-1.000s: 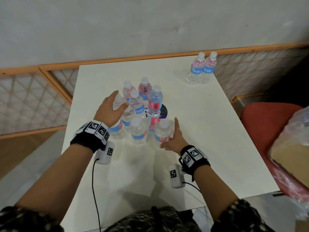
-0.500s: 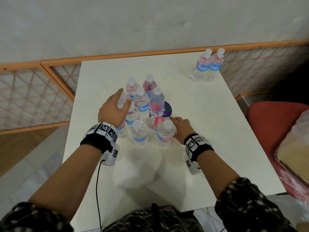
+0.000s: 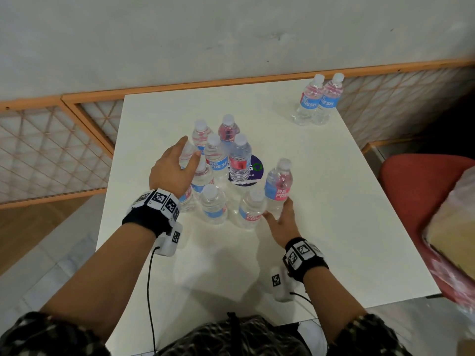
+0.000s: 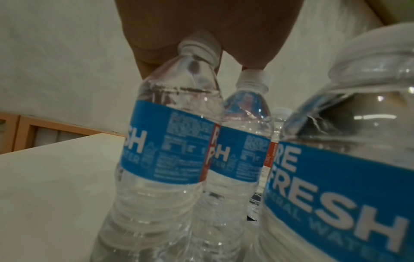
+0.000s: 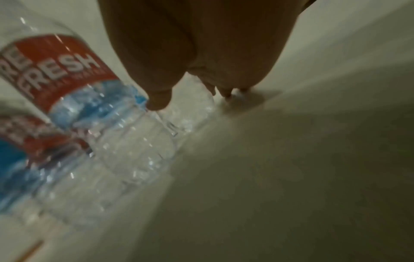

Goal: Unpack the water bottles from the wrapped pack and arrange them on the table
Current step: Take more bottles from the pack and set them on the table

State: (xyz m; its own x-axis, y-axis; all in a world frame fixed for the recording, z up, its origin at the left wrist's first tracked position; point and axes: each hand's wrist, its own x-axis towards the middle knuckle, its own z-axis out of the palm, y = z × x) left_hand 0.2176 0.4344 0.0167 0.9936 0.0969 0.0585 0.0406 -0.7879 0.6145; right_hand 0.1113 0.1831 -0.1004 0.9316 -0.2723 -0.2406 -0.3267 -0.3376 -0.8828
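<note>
A plain indoor room, its kind unclear. A white table (image 3: pixel 334 201) fills the centre of the head view, pushed against a bare grey wall (image 3: pixel 231 34) across the top. Orange-framed lattice panels (image 3: pixel 38 150) run along the wall's base, left and right. A red chair (image 3: pixel 411 191) sits at right.

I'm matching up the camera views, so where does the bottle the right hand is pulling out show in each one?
Head: held bottle, right of centre, leaning away from the cluster.
Left wrist: not in view.
Right wrist: held bottle, left, tilted, thumb on it.
Shared landmark: white table.
</note>
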